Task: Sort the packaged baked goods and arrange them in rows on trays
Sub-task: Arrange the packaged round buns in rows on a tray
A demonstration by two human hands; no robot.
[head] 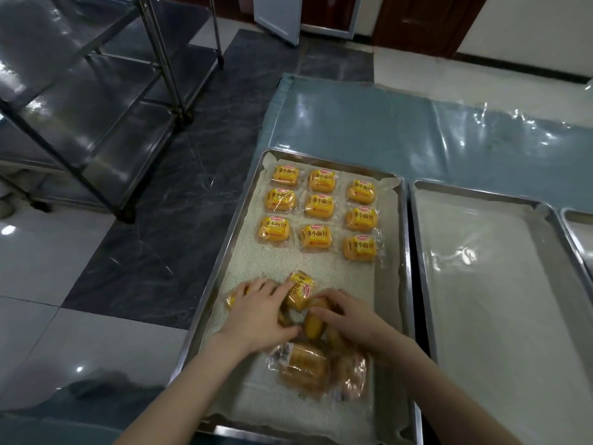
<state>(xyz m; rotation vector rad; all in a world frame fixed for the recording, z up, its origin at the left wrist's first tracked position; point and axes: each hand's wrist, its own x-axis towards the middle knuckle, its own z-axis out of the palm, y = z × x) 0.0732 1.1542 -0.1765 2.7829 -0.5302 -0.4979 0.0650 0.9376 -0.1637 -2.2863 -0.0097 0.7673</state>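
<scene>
Starting at the upper left of the frame, we find a steel rack (96, 91) standing on the tiled floor (41, 261). To its right lies the tabletop (385, 123) under a shiny blue cover, with the trays on it.

The lined tray (244, 220) sits left of centre. In its upper half, nine yellow bread packets (321, 210) lie flat in three rows of three, labels up and a little apart.

Lower in the same tray, our left hand (256, 313) lies palm down with the fingers spread and nearly straight. It covers one yellow packet and its tips touch a tilted yellow packet (301, 290) that stands between our two hands.

Our right hand (346, 313) is just beside it, fingers curled over a loose pile of packets (305, 367). We cannot tell whether it actually grips one. The pile holds browner buns in clear wrap and reaches toward the bottom of the frame.

Right of centre, a second tray (481, 284) lies alongside the first, their rims close together. The corner of a third tray (577, 226) shows at the right edge.
</scene>
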